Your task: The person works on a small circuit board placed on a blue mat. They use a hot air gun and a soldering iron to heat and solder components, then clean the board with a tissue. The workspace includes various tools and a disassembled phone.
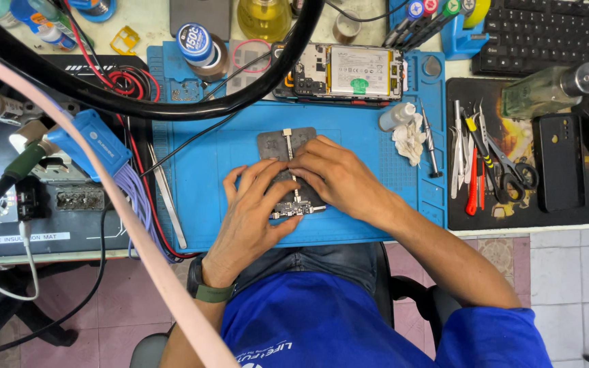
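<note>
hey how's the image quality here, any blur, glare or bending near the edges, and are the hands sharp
Head view: light is even and bright, shadows soft. Both hands, left hand and right hand, look sharp on the dark grey rectangular holder plate. The thick black curved cable and pale pink hose near the lens look soft and bowed. Mild glare on the clear glass bottle.

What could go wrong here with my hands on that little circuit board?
Both hands, left hand and right hand, press on the small circuit board in the grey holder; it might flex or slip. The open phone lies close behind, and the thin black cable crossing the blue mat may snag.
</note>
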